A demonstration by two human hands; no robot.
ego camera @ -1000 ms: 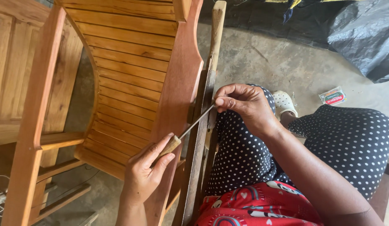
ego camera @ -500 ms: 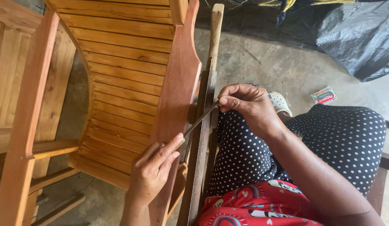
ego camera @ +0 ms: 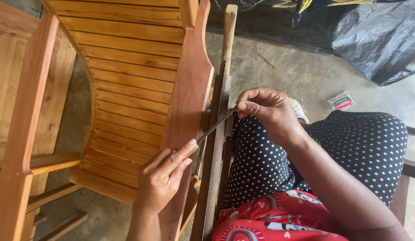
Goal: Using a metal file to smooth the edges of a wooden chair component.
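— Concrete floor [ego camera: 279, 71], grey and scuffed, runs under everything; what lies on it?

— Black plastic sheeting [ego camera: 377, 40] is heaped at the top right, and a small red-and-white packet [ego camera: 342, 101] lies just beside the person's knee, which is covered by a black dress with white dots [ego camera: 350, 147].

— And the woodwork?

— A slatted wooden chair [ego camera: 127, 89] lies tipped on its side, its reddish side rail [ego camera: 189, 102] running top to bottom. Just right of that rail stands a darker, weathered wooden frame [ego camera: 218, 134].

— What are the hands doing?

— They hold a thin metal file [ego camera: 215, 126] slantwise across the dark frame. The left hand [ego camera: 165, 176] is closed around its lower handle end, thumb on top, resting against the side rail. The right hand [ego camera: 267, 111] pinches the upper tip between thumb and curled fingers.

— Does the file touch the wood?

— It appears to lie against the frame's edge; I cannot tell exactly.
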